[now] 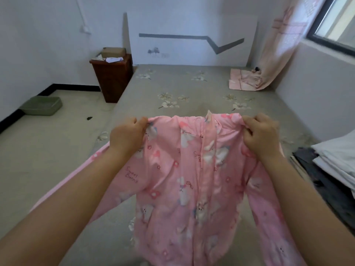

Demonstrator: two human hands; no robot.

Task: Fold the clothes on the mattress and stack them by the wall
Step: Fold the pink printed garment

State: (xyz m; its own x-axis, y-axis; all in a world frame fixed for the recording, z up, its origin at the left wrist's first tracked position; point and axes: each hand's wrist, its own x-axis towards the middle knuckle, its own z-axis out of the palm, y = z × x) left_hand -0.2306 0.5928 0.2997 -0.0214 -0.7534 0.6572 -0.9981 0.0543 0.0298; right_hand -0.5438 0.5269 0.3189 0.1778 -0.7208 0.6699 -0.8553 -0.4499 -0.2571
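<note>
A pink pyjama top (184, 181) with white bunny prints hangs spread out in front of me above the grey flowered mattress (192, 87). My left hand (128, 134) pinches its left shoulder and my right hand (259, 134) pinches its right shoulder. Both sleeves droop down at the sides. A folded pale pink garment (244, 80) lies at the mattress's far right corner beside the wall.
A brown wicker basket (113, 77) with papers and a box stands left of the mattress head. A green tray (43, 105) sits on the floor at left. White and dark folded fabric (334, 162) is piled at right. A pink curtain (278, 47) hangs by the window.
</note>
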